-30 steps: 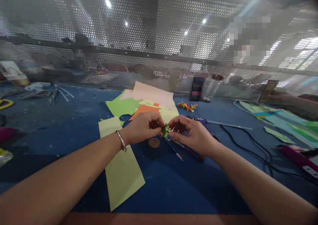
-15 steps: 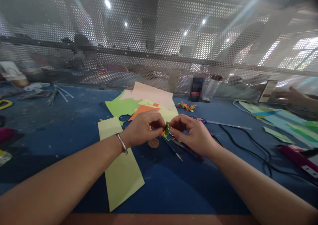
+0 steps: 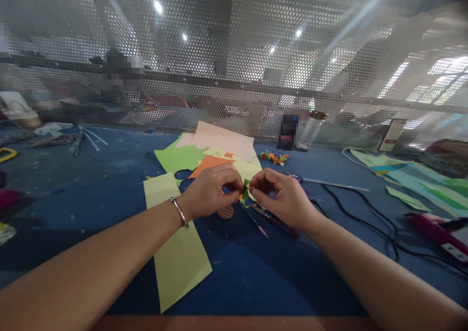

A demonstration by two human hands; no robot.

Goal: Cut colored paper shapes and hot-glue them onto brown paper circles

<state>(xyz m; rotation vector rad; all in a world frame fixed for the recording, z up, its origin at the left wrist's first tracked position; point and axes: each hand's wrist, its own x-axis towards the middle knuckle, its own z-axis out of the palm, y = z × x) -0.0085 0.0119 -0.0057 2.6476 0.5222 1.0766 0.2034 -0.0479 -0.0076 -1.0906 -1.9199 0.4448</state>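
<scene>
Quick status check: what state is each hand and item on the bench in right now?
left hand: pinched shut on the green paper piece
right hand: pinched shut on the same piece
green paper piece: small, folded, held above the table
yellow-green strip: lying flat under the left wrist
orange sheet: flat, partly covered
black cable: loose across the blue table

bracelet [image 3: 180, 212]: polished metal, shiny
pale green strip [image 3: 175, 243]: matt paper, smooth
table cover [image 3: 91, 170]: blue, matt, scuffed and dusty
back screen [image 3: 234, 53]: perforated metal, dull sheen
cable [image 3: 365, 219]: black, smooth sheath
</scene>
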